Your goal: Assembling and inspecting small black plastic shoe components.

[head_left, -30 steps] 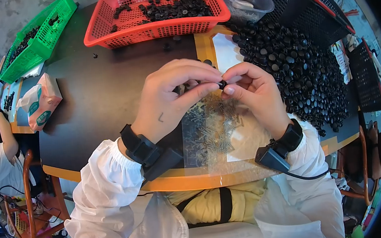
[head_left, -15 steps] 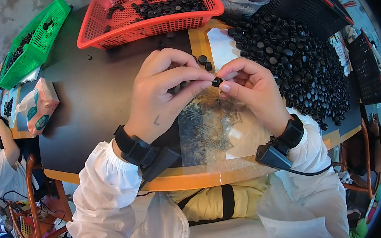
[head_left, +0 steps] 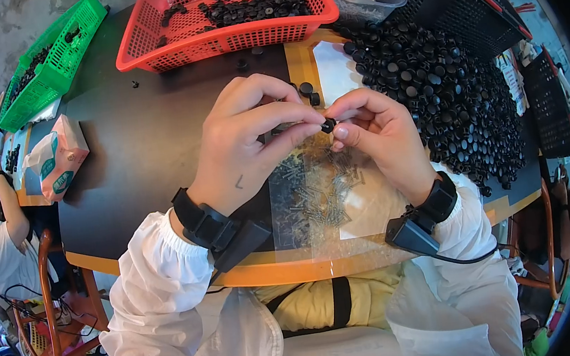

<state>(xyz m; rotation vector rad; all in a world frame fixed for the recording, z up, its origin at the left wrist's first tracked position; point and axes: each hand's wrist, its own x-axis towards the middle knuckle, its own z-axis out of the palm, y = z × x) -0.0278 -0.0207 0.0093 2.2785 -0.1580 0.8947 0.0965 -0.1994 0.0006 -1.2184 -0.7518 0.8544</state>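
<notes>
Black small cap [head_left: 327,125] pinched between fingertips of left hand [head_left: 250,147] and right hand [head_left: 380,135], both grasping it, held above clear bag of screws [head_left: 318,195] on counter [head_left: 147,144], equally near each hand

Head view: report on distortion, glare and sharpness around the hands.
Head view: fisheye bends the table edge and darkens the corners; the left hand and right hand pinching the small black part are sharp; the clear plastic sheet shows mild glare; the red basket is evenly lit.
</notes>
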